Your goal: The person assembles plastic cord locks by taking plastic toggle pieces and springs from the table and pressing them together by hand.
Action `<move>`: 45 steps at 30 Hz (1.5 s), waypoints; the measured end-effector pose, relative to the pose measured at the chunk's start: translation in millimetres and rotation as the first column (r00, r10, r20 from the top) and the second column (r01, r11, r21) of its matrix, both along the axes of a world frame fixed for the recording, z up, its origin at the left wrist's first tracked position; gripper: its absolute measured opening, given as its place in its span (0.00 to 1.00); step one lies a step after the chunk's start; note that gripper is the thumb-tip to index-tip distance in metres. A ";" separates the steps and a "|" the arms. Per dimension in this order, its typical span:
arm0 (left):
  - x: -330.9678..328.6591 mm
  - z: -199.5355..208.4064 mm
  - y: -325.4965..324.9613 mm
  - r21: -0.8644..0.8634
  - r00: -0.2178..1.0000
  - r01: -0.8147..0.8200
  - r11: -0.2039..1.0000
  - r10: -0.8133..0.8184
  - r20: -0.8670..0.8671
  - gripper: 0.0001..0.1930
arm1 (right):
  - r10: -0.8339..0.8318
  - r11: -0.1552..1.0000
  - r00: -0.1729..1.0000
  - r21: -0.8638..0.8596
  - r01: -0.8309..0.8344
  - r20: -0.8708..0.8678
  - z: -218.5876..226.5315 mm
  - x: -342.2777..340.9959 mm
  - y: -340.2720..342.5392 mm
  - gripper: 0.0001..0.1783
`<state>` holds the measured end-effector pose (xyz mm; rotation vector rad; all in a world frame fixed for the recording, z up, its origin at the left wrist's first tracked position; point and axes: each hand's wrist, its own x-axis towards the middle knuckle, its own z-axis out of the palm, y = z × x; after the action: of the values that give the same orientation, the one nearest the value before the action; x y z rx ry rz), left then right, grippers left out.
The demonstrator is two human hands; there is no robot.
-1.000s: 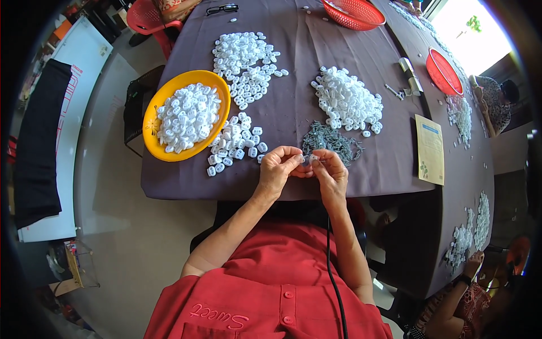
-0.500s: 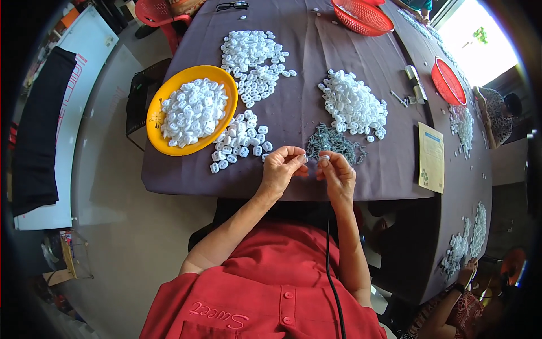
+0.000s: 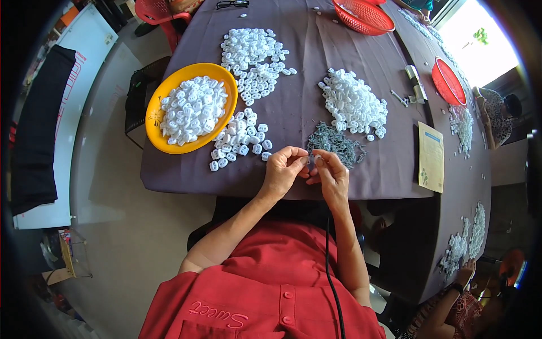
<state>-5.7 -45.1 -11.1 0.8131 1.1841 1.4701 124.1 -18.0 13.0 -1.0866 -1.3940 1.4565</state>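
At the near edge of the table my left hand [image 3: 280,174] and my right hand [image 3: 334,181] meet fingertip to fingertip. The right thumb and index finger pinch a small white plastic piece [image 3: 318,159]. My left fingertips are pressed together too, on something too small to make out. Just behind the hands lies a heap of thin grey pins [image 3: 333,144], touching a larger pile of white oval pieces [image 3: 353,104]. To the left of my left hand are loose white pieces with two dark slots [image 3: 243,135].
A yellow plate [image 3: 153,101] heaped with white pieces stands at the left. Another white pile [image 3: 251,48] lies beyond it. Red baskets [image 3: 367,20], a tan booklet [image 3: 431,158] and eyeglasses [image 3: 232,4] rest on the tables. Other people sit at the right. A black cable [image 3: 329,265] hangs before me.
My right hand has moved left, bringing its white piece up against my left fingertips. The left hand has barely shifted.
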 end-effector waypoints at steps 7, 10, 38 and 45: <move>0.5 -1.2 -0.2 -0.013 0.999 0.017 1.000 -0.018 -0.052 0.05 | 0.005 0.999 0.999 0.043 -0.006 0.043 2.3 0.1 0.9 0.11; 0.5 -1.7 -0.4 -0.019 0.999 0.031 0.999 -0.032 -0.037 0.05 | 0.006 0.999 0.999 0.053 -0.009 0.049 0.2 0.9 1.4 0.11; 0.9 10.4 5.3 -0.154 0.982 0.000 0.988 0.029 0.187 0.04 | -0.038 0.997 0.999 0.068 0.038 0.002 -10.1 -4.6 2.4 0.08; 5.6 20.8 9.3 -0.215 0.946 0.005 0.977 0.066 0.319 0.04 | -0.139 0.935 0.982 0.345 0.086 0.132 -13.6 -8.4 -2.2 0.18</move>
<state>0.0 -35.8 9.7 0.3882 1.0823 1.4085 115.7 -20.1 -0.6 -1.0525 -1.5934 1.0193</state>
